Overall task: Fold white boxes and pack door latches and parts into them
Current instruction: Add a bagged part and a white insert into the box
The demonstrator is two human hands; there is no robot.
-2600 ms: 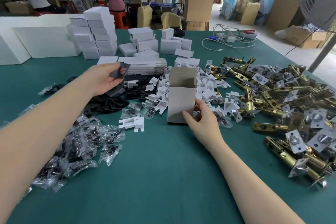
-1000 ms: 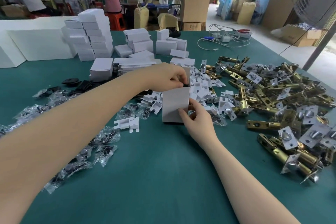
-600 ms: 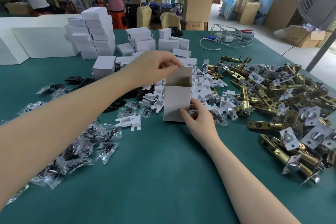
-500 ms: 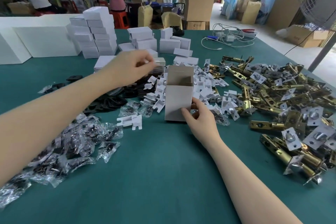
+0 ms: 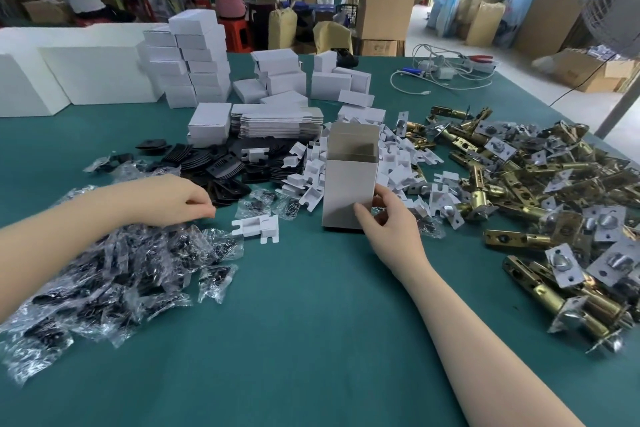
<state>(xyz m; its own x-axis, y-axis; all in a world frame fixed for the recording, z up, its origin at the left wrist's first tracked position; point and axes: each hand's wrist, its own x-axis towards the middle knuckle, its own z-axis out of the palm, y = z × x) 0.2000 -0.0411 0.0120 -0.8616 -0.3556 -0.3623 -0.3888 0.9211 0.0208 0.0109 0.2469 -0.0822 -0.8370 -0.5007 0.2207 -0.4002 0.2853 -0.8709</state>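
Note:
A white box (image 5: 349,191) stands upright on the green table (image 5: 311,340), its top open and its flap raised. My right hand (image 5: 388,225) grips its lower right corner, thumb on the front face and fingers round the side. My left hand (image 5: 173,199) is low at the left, fingers curled down onto the top of a heap of clear screw bags (image 5: 121,274); whether it pinches one is hidden. Brass door latches (image 5: 519,184) are piled to the right. Black plates (image 5: 214,163) and white card inserts (image 5: 256,227) lie left of the box.
Flat unfolded boxes (image 5: 277,121) are stacked behind the open box, and folded white boxes (image 5: 194,59) stand in piles farther back. Cables (image 5: 443,73) lie at the far right of the table. Two people work at benches in the background.
My left hand has left the top of the box and dropped left onto the heap of screw bags. My right hand keeps its hold on the box.

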